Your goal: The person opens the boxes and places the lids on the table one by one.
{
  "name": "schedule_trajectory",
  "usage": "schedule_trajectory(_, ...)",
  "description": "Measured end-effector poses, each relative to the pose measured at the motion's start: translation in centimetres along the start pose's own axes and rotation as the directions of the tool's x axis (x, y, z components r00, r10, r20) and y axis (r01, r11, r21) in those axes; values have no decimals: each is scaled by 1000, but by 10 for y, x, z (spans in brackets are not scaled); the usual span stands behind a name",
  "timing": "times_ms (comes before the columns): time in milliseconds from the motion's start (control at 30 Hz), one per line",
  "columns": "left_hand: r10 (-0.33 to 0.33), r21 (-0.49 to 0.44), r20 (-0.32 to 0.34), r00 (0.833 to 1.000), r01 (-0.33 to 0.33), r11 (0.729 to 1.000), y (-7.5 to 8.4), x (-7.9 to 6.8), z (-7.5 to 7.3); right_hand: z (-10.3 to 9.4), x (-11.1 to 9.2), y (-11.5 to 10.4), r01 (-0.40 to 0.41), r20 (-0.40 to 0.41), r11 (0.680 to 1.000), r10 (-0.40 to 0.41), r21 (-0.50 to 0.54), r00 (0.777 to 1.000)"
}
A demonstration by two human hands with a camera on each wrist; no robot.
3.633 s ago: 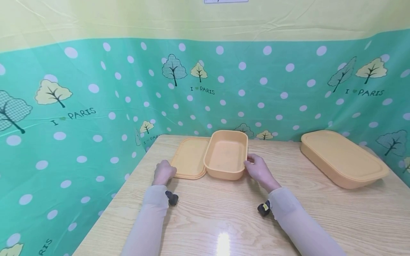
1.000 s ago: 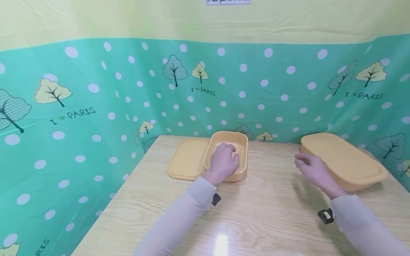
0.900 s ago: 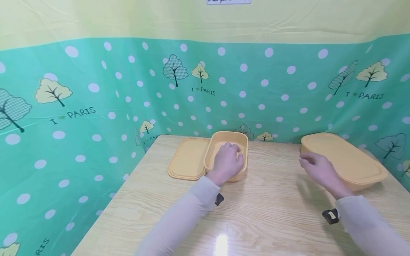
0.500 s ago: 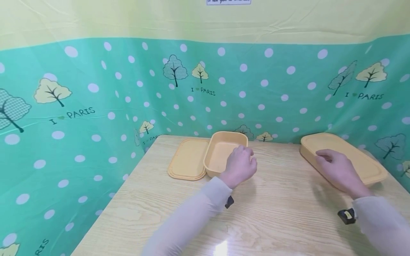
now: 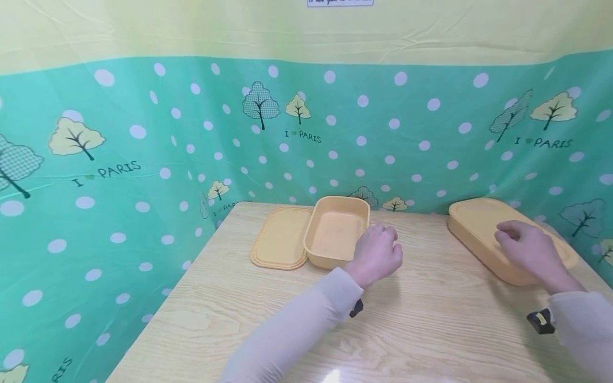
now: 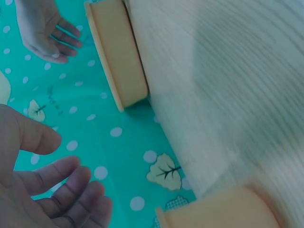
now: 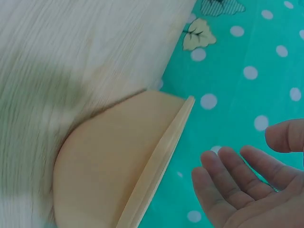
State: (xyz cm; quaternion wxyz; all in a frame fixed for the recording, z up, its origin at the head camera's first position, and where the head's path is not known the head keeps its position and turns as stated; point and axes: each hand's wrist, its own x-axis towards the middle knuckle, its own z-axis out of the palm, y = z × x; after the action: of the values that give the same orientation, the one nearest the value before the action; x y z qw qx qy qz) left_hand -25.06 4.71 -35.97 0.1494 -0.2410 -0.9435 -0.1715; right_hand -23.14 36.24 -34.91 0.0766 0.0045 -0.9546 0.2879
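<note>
Loosely curled and holding nothing, my left hand hovers by the near right corner of an uncovered peach plastic food container. My right hand is above a larger lidded container at the right of the table, its fingers relaxed and apart from the lid. In the left wrist view the fingers of the left hand hang in the air, with the lidded container beyond them. The right wrist view has the right hand beside that container's lid edge.
A flat peach lid lies on the wooden table, against the left side of the uncovered container. Behind the table hangs a green dotted curtain, which also runs along the left side.
Earlier my hands were at the flat lid and the uncovered container. Since then both have moved right, the left across the uncovered container, the right over the lidded one. The containers look unmoved.
</note>
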Motion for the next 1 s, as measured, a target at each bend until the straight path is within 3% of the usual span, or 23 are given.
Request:
schedule_trajectory(233, -4, -73, 46, 999, 7, 997, 10, 0, 6, -9, 2, 19, -1, -53, 999, -1, -38, 999)
schedule_trajectory(433, -60, -151, 130, 990, 80, 985, 17, 2, 13, -17, 5, 32, -58, -60, 994, 52, -97, 997)
schedule_trajectory(633, -63, -121, 117, 991, 78, 990, 26, 7, 22, -21, 6, 48, -152, -80, 983, 145, -99, 986)
schedule_trajectory(1000, -92, -138, 144, 985, 112, 984, 38, 10, 34, -29, 8, 66, -229, -125, 965, 214, -129, 969)
